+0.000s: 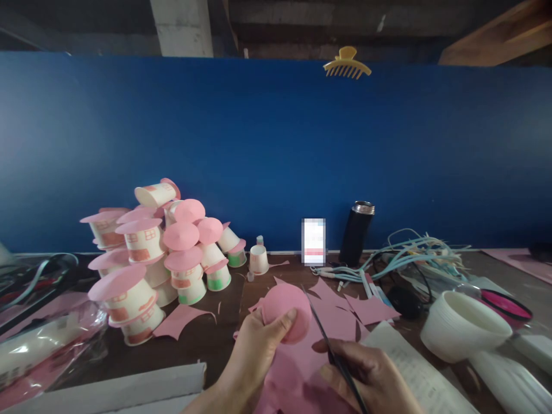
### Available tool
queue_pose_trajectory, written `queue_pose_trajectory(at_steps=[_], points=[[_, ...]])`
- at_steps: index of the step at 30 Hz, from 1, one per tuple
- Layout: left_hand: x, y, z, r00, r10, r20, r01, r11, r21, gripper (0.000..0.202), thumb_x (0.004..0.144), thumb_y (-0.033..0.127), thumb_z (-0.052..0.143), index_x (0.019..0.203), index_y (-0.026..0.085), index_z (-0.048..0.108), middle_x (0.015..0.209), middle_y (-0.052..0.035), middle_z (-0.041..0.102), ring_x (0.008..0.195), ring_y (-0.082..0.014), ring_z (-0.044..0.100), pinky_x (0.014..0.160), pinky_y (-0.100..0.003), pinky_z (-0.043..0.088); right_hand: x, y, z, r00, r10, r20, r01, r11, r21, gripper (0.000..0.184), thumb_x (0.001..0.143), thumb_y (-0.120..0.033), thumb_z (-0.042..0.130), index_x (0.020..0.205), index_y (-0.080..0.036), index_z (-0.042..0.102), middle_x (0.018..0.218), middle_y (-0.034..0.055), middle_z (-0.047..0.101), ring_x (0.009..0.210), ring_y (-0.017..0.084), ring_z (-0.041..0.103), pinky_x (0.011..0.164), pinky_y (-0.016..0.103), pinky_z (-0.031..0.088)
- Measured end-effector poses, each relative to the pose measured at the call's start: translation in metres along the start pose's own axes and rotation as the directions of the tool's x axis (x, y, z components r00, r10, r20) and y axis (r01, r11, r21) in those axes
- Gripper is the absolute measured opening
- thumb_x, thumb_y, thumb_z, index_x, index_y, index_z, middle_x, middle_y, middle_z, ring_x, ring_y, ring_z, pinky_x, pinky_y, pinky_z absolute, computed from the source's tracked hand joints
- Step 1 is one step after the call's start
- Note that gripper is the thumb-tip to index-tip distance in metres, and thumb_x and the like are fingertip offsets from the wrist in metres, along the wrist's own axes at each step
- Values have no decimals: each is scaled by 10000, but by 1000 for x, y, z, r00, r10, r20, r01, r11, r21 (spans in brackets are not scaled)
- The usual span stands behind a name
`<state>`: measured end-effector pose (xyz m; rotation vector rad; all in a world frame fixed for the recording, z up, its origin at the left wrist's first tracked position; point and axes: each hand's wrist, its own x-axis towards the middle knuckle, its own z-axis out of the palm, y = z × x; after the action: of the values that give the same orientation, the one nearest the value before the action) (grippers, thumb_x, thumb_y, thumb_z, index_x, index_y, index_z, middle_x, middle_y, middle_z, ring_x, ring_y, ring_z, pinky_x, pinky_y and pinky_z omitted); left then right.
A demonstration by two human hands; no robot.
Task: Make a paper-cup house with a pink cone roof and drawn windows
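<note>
My left hand (259,339) pinches a round pink paper disc (284,307), its thumb on the front and its fingers behind. Close on the right, my right hand (362,368) is closed around dark scissors (319,322), whose slim blades point up beside the disc's right edge. Whether the blades touch the paper, I cannot tell. Beneath both hands lie pink paper sheets and offcuts (338,322). On the left stands a pile of upturned paper cups (140,247) with drawn windows and doors, many topped with pink paper cones (181,234).
A single paper cup (259,260) stands at the back, near a lit phone (313,241) and a black flask (357,233). Pale blue cables (401,253) tangle at the right, behind a white cup stack (463,328). A plastic-wrapped pink pack (47,356) lies front left.
</note>
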<state>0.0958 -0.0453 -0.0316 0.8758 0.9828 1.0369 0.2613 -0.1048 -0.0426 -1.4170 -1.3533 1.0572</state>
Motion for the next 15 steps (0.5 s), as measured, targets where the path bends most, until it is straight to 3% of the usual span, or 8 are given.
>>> queue_pose_trajectory(at_steps=[9, 15], points=[[1, -1, -2, 1000, 21, 19, -21, 1000, -17, 486, 615, 503, 809, 860, 99, 692, 663, -71, 692, 566, -189, 619, 534, -281, 462, 0, -1, -2, 1000, 0, 30, -1, 999, 33, 404, 694, -499, 747, 876, -138, 752, 500, -69, 343, 463, 72, 262, 418, 219, 173], [-1, 3, 0, 999, 13, 35, -12, 999, -35, 448, 611, 498, 811, 790, 107, 688, 638, -59, 674, 546, -169, 593, 523, -267, 445, 1, -1, -2, 1000, -7, 16, 6, 999, 44, 391, 675, -483, 769, 847, -133, 751, 513, -69, 335, 478, 68, 259, 443, 223, 201]])
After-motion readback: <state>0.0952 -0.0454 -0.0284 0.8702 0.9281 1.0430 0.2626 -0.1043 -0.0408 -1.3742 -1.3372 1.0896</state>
